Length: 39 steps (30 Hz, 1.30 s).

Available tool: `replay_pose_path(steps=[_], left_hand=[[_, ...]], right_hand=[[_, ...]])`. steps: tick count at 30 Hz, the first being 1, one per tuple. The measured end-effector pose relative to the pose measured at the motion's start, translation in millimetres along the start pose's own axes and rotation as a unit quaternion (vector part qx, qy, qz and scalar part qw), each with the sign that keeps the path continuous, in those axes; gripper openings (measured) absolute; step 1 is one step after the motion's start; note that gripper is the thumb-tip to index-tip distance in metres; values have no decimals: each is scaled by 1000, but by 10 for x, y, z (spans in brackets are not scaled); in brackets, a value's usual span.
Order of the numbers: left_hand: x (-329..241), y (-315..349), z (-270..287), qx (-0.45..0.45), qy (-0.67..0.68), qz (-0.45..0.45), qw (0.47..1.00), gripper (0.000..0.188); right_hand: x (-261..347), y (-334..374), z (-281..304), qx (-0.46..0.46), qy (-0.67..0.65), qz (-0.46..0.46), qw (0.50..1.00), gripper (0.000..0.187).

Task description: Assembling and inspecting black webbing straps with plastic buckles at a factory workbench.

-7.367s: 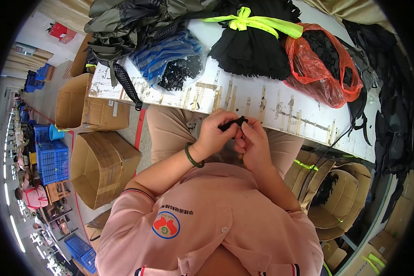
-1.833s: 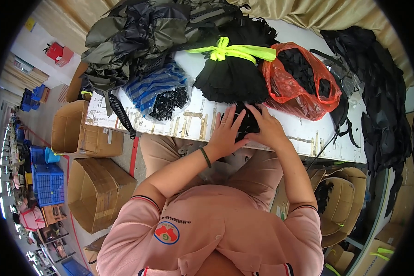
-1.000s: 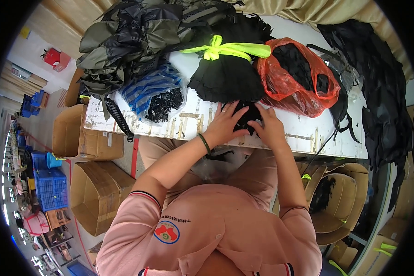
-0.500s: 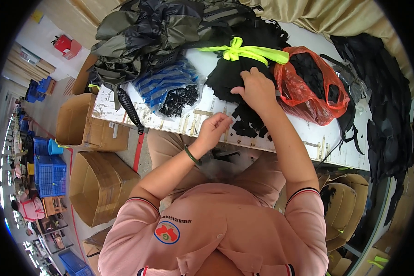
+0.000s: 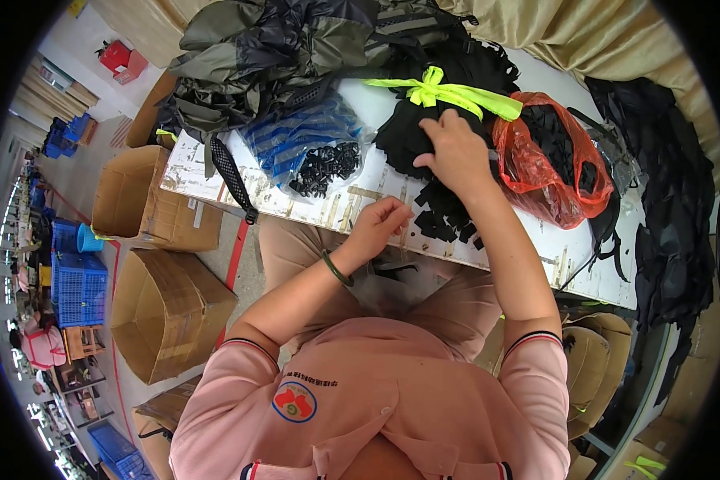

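Observation:
A bundle of black fabric pieces lies on the table, tied with a neon yellow strip. My right hand rests on the bundle just below the knot, thumb and index finger apart. Small black cut pieces are scattered beneath my right wrist, by the table's near edge. My left hand, with a dark green bangle on its wrist, is beside them at the edge. Its fingers are curled with the tips together; whatever they may hold is hidden.
Left of the bundle is a clear bag of black plastic parts. A red plastic bag of black pieces stands to the right. Dark bags are heaped at the back. Cardboard boxes stand on the floor at left.
The view has shifted a little, so the table things appear farther right. My right hand has slid slightly left over the bundle. My left hand keeps nearly the same curled pose.

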<state>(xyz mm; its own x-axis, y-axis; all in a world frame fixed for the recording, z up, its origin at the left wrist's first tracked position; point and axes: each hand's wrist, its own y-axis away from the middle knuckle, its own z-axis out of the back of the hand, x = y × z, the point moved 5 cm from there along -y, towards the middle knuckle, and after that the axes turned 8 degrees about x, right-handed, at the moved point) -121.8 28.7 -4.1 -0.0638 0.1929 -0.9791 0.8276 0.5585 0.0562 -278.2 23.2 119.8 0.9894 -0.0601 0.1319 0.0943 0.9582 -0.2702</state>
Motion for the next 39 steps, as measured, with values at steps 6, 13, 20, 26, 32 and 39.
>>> replay_pose_path(steps=[6,13,20,26,32,39], left_hand=[[72,117,-34,20,31,48,998,22],[72,149,-63,30,163,95,982,29],[197,126,-101,50,172,106,978,28],[68,182,-112,44,217,124,967,29],[-117,290,-64,8,357,51,933,18],[287,687,-149,82,-45,77,993,11]], right_hand=[[98,-14,-135,22,71,45,996,21],[-21,124,-171,-64,-23,-9,998,12],[-80,68,-194,-34,-17,-23,999,11],[75,270,39,-95,-166,-43,981,7],[641,1386,-434,17,-549,-76,832,13],[353,1106,-609,124,-581,-192,781,21]])
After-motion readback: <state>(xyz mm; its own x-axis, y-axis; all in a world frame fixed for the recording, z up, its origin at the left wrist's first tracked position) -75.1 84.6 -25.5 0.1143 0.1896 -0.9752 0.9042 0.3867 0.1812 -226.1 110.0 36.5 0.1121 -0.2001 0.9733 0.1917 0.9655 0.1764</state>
